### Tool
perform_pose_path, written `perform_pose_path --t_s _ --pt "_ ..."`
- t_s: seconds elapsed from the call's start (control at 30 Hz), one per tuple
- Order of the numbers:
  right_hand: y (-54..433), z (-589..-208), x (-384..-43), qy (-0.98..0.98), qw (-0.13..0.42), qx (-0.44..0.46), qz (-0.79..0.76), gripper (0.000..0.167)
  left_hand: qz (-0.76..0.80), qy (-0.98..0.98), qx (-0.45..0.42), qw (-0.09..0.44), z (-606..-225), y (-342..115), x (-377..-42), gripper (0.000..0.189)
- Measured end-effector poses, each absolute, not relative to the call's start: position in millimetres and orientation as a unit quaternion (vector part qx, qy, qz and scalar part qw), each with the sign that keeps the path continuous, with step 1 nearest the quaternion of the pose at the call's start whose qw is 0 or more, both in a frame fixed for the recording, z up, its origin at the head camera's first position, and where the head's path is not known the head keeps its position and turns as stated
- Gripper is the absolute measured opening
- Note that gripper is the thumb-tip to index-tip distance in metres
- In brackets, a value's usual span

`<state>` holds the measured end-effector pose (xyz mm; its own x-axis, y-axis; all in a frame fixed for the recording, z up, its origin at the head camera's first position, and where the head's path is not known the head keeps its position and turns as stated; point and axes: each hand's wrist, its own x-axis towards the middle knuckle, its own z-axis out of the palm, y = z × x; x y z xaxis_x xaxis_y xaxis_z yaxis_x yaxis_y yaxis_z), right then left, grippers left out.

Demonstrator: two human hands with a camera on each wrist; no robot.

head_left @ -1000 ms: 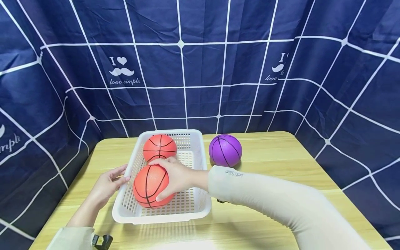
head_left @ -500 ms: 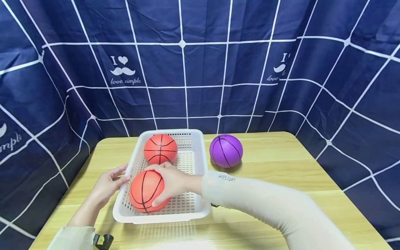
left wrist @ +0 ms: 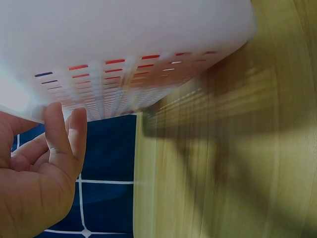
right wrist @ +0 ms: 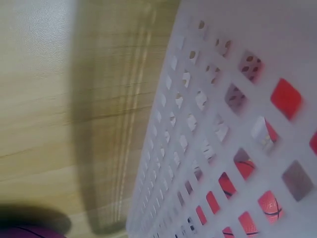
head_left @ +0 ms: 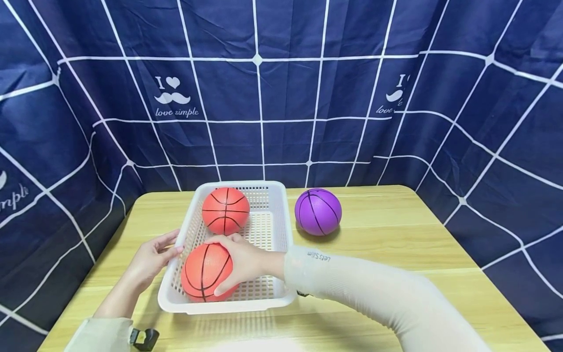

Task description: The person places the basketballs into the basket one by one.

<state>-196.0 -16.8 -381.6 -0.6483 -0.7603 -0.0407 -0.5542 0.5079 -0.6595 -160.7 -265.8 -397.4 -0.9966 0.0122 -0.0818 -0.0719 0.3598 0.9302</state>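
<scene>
In the head view my right hand (head_left: 243,259) curls over an orange toy basketball (head_left: 205,271), thumb on its near side and fingers across its top. This ball is low in the near left corner of a white plastic basket (head_left: 281,234). My left hand (head_left: 149,261) holds the basket's left rim, thumb at the rim and fingers along the outside wall. A second orange ball (head_left: 226,211) lies at the far left inside the basket. The left wrist view shows my left fingertips (left wrist: 54,116) against the slotted wall. The right hand itself is hidden behind the basket wall (right wrist: 277,34) in the right wrist view.
A purple toy basketball (head_left: 318,212) sits on the wooden table (head_left: 396,230) to the right of the basket. A dark blue curtain (head_left: 286,98) with white grid lines surrounds the back and sides. My right sleeve (head_left: 369,278) crosses the table's front right.
The orange ball in my right hand has moved slightly left and toward me, settling lower in the near corner. The left hand stays at the rim.
</scene>
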Motion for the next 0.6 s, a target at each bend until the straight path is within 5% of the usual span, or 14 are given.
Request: perform_pose_path --t_s 0.6 --pt "-15.4 -383.4 -195.6 0.852 0.180 -0.388 -0.302 0.113 0.564 0.824 -0.020 0.039 -398.6 -265.6 -160.4 0.057"
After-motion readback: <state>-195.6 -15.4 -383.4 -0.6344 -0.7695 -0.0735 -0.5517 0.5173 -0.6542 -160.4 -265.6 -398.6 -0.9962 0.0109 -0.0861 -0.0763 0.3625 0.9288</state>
